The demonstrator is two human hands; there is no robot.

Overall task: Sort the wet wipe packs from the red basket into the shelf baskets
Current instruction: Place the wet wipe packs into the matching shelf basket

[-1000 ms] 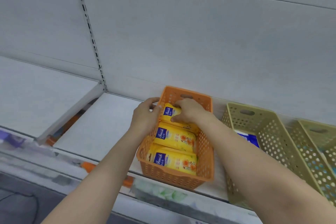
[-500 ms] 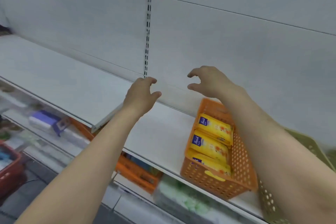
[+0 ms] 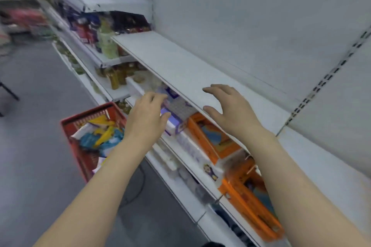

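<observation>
Both hands empty, fingers loosely spread: my left hand [image 3: 145,119] hangs near the red basket [image 3: 84,146] on the floor, my right hand [image 3: 230,112] over the bare shelf [image 3: 180,66]. Packs [image 3: 100,136] sit jumbled in the basket. Best to drop the left straight down and pinch one top pack cleanly, not a clump.
</observation>
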